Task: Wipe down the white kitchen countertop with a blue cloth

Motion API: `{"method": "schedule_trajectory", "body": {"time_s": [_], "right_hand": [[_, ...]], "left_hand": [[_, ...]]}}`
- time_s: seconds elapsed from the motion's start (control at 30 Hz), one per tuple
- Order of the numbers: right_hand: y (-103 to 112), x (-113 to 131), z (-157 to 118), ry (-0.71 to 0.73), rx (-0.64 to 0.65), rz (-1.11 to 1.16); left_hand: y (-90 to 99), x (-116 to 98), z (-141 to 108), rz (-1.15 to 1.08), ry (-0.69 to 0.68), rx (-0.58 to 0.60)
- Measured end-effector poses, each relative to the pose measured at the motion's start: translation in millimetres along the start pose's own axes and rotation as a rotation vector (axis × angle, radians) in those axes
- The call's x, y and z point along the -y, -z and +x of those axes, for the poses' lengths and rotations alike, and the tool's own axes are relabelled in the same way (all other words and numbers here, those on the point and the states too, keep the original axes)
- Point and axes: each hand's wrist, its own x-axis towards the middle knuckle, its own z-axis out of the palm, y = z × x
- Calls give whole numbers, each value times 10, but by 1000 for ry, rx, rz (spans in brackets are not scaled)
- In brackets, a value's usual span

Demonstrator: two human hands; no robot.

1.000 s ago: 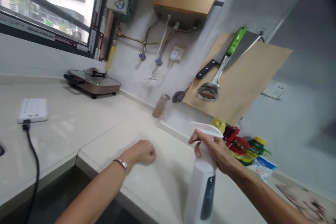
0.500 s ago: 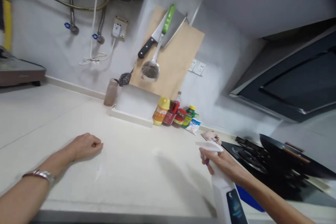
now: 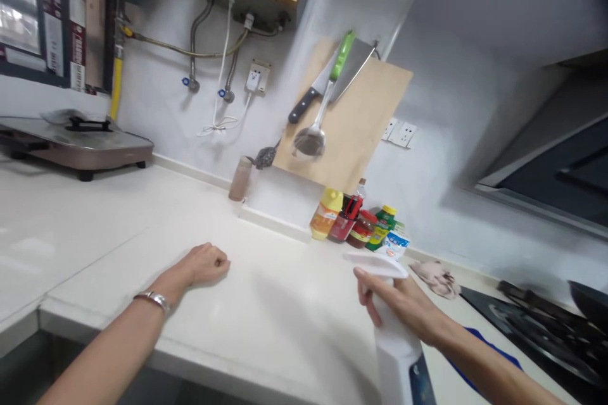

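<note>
My right hand (image 3: 399, 304) is wrapped round the neck of a white spray bottle (image 3: 392, 345) with a dark label. The bottle is held tilted over the counter (image 3: 266, 329), its nozzle pointing left. Part of its lower body is cut off by the frame's bottom edge. On the left, my left hand (image 3: 206, 263) rests on the pale countertop as a closed fist, and nothing shows in its fingers. A silver bracelet circles that wrist.
A crumpled cloth (image 3: 436, 278) lies beside the black stove (image 3: 527, 329). Sauce bottles (image 3: 327, 214) and jars stand against the wall under a hanging cutting board (image 3: 356, 120) with knives and a ladle (image 3: 310, 141). An electric pan (image 3: 95, 145) sits at the far left; a blue item (image 3: 494, 348) lies right.
The view has swung left, bringing the electric pan and window into sight. My right hand and the spray bottle have moved left, away from the cloth. My left fist stays on the counter.
</note>
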Motion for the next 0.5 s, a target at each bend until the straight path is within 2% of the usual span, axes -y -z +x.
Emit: {"method": "schedule_trajectory", "body": {"time_s": [0.07, 0.13, 0.2, 0.27, 0.37, 0.5], "right_hand": [[-15, 121, 103, 1, -54, 54], [68, 144, 226, 0, -198, 122], [225, 63, 368, 4, -376, 194], [400, -115, 530, 6, -531, 221], [594, -516, 810, 36, -754, 120], [668, -1065, 1229, 63, -1064, 3]], "left_hand": [[9, 25, -28, -10, -12, -6], [18, 35, -43, -16, -28, -8], [23, 35, -38, -11, -25, -4], [19, 33, -14, 4, -8, 10], [-11, 45, 43, 18, 2, 32], [-74, 99, 117, 38, 0, 48]]}}
